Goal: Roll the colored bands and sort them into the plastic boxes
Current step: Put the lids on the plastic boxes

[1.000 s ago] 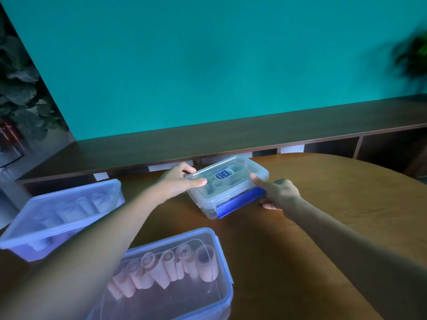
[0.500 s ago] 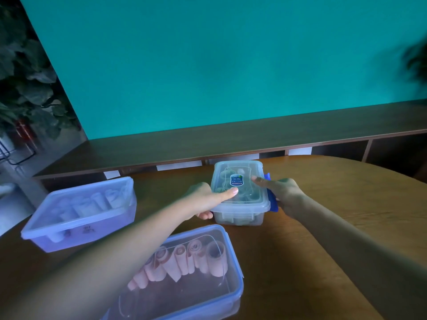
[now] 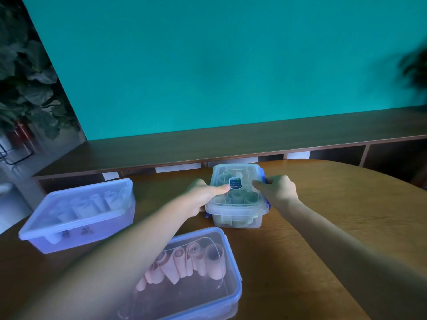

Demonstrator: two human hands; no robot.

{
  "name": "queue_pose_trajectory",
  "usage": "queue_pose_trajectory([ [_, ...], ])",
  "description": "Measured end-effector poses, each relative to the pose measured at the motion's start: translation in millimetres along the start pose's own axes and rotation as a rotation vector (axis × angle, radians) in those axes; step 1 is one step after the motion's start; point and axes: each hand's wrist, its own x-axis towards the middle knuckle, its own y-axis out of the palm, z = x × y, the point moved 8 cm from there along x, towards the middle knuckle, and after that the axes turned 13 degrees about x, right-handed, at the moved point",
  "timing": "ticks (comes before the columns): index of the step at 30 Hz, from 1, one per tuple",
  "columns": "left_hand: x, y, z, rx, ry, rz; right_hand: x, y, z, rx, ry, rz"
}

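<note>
Your table [image 3: 323,215] carries three lidded plastic boxes; behind its far edge runs a low shelf [image 3: 231,142] against a teal wall [image 3: 208,65], with a plant [image 3: 25,88] off the far left.

The near box [image 3: 221,303], clear with a blue-rimmed lid, sits at the table's near edge, partly under your left forearm; through its lid you see pink rolls [image 3: 184,262] lying side by side in a row across the far half, while the near half looks bare.

The left box [image 3: 76,229], bluish and translucent, stands by the table's left edge, lid on; pale rolls [image 3: 92,204] show through it, their colour not clear to read.

The small box [image 3: 238,215] stands toward the table's far edge, between your hands; it is clear, its lid has blue clips and a blue sticker [image 3: 235,183], and greenish rolls [image 3: 240,197] fill it.

Your left hand [image 3: 203,195] grips the small box's left side, thumb laid flat on the lid beside the sticker, fingers round the wall; your right hand [image 3: 277,190] curls over the right edge at the blue clip [image 3: 262,175], fingertips on the lid.
</note>
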Motion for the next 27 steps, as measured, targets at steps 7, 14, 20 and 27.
queue_pose_trajectory([
  [7, -1.7, -10.3, -3.2, 0.103, 0.014, -0.135, -1.0, 2.4, 11.1, -0.091, -0.059, -0.026],
  [14, -10.2, -12.3, -15.1, 0.321, 0.088, -0.2, 0.9, 3.6, 9.3, -0.1, -0.067, -0.022],
  [20, -16.8, -15.4, -17.7, 0.418, 0.127, -0.194, -0.9, 8.0, 4.3, -0.029, -0.118, 0.026],
  [27, -44.2, -52.4, -10.9, 0.607, 0.238, -0.27, -11.0, 40.2, -3.1, 0.204, -0.068, 0.247],
])
